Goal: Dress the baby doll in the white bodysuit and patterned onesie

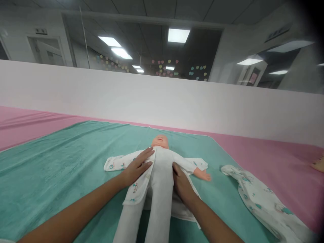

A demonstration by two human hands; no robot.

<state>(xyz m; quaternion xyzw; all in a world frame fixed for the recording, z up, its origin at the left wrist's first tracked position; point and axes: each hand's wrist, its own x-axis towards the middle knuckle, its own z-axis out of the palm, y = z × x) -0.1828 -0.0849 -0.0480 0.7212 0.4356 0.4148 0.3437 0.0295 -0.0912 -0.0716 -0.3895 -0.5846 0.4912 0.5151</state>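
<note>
A baby doll [160, 141] lies on its back on a teal towel [63, 168], dressed in a white body and lying on an opened white patterned garment [118, 164]. My left hand [138, 165] rests flat on the garment's left front panel beside the doll's chest, fingers stretched out. My right hand [181, 180] presses against the doll's right side at the waist, fingers curled onto the garment's other panel. The doll's bare hand [204, 174] sticks out of the right sleeve.
A second patterned garment [258, 197] lies crumpled on the towel's right edge. Pink sheet [265, 158] covers the surface beneath, with a white low wall [162, 98] behind. Another doll's foot [319, 164] shows at the far right.
</note>
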